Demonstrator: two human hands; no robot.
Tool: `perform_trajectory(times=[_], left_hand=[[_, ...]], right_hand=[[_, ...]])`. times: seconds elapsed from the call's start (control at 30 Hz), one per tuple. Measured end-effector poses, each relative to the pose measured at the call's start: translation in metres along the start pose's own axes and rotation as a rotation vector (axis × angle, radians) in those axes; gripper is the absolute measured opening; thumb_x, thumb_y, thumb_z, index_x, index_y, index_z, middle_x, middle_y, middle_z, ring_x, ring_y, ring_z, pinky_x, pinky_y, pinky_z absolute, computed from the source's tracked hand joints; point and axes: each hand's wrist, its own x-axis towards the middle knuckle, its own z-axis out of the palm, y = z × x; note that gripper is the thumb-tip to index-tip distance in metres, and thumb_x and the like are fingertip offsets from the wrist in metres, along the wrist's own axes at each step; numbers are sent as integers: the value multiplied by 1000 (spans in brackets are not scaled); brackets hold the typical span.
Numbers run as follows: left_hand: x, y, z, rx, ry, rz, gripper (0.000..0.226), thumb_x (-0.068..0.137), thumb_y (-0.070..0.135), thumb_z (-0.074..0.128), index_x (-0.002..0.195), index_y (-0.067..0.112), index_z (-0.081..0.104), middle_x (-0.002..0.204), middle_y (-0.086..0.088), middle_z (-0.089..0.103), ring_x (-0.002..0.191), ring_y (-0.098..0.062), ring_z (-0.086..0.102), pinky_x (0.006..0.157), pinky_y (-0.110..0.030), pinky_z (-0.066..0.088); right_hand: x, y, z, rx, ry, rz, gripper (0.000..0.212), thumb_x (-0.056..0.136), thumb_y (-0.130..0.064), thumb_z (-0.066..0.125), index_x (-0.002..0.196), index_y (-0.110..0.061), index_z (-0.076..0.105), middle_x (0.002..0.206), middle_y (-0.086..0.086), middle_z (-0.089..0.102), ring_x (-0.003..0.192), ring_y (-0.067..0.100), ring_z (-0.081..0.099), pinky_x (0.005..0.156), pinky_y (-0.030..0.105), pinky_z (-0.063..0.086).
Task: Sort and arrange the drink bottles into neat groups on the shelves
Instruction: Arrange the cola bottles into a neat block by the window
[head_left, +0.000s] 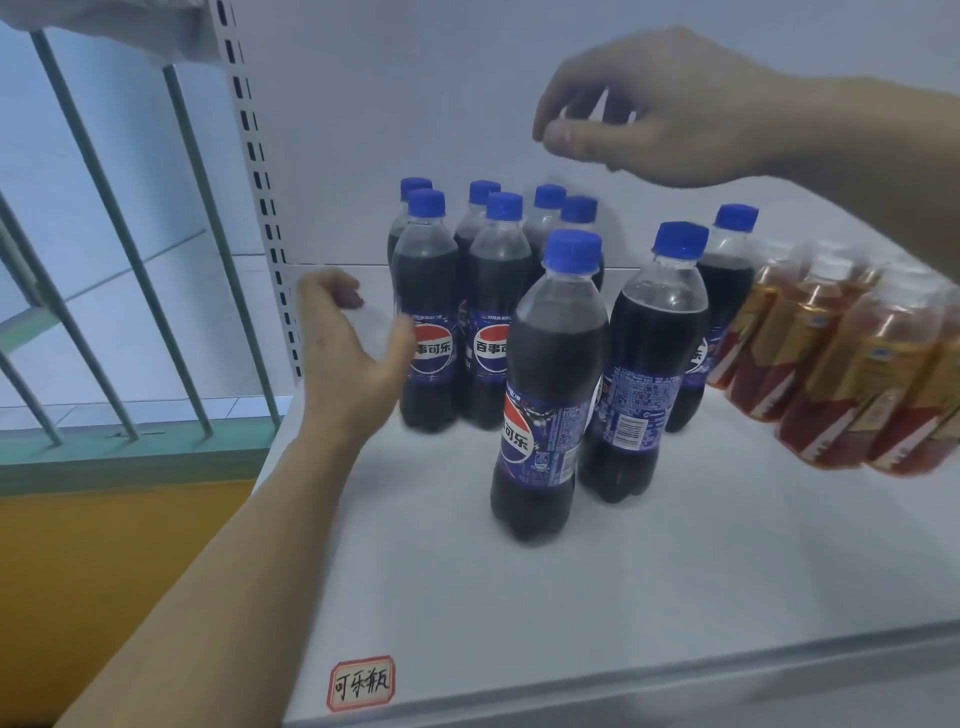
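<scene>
Here, a white shelf (675, 597) fills the lower right of the frame, carrying upright blue-capped cola bottles (550, 384) at centre and amber tea bottles (841, 364) crowded at the right edge. A slotted upright (260, 171) and green railing (114, 234) stand at left. The left hand (348, 353), fingers loosely spread, hangs just beside the leftmost bottles; the right hand (644, 111), fingers relaxed and empty, hovers above. A red-edged label (361, 682) marks the shelf's front.
</scene>
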Motion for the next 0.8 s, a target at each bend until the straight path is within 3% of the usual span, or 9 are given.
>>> perform_trajectory(times=[0.07,0.1,0.2,0.27,0.37,0.47,0.63,0.73,0.8], left_hand=[[10,26,-9,-37,93,65,27,87,35,54,106,19,44,95,5,51,88,-6,51,73,-11,41],[12,37,-13,-77,39,92,21,88,36,51,100,20,46,89,10,52,82,-4,52,69,-11,42],[-2,54,-23,-205,-389,68,26,91,42,50,95,18,58,84,9,63,78,-9,63,67,-26,52],[-23,50,-27,-264,-745,-37,40,90,46,58,118,17,62,105,6,71,97,-11,70,81,-31,57],[-49,40,-25,-200,-1124,-169,69,87,32,77,147,34,41,136,22,59,125,2,57,101,-29,52],[-55,36,-22,-236,-1045,-194,78,81,13,85,144,34,43,129,24,63,120,1,60,93,-23,55],[-59,21,-36,-319,-775,-301,72,75,8,90,129,38,53,119,17,71,110,-4,68,81,-20,58],[-66,8,-38,-181,-576,-369,71,73,8,91,132,28,56,123,13,67,109,-8,68,89,-26,59],[-69,2,-38,-57,-522,-338,70,73,15,92,131,29,55,120,21,66,109,3,64,91,-19,53]], right_hand=[[-12,-20,-13,253,-164,-85,39,99,-61,44,117,-32,64,99,-17,67,67,10,63,54,20,50],[-18,-30,-16,327,-270,-104,42,95,-65,47,113,-33,66,96,-16,68,65,11,65,55,21,53],[-27,-45,-10,317,-412,-135,30,86,-62,64,93,-34,68,75,-11,72,54,9,67,56,21,52],[-29,-47,-3,304,-366,-176,15,87,-45,71,85,-30,68,64,-13,70,52,8,67,60,25,53],[-28,-50,-5,351,-319,-257,2,90,-25,72,89,-23,73,81,-13,72,71,12,72,67,18,55],[-15,-51,-8,396,-277,-292,4,95,-17,69,96,-19,71,88,-22,70,79,8,71,70,14,52],[8,-61,-2,426,-265,-292,10,88,-26,60,94,-28,67,90,-23,67,85,21,70,76,30,55],[19,-65,12,340,-300,-303,11,92,-28,61,96,-38,66,98,-22,66,88,17,68,79,29,55],[24,-68,21,306,-302,-290,16,95,-25,63,99,-40,64,104,-15,68,89,15,66,77,20,50]])
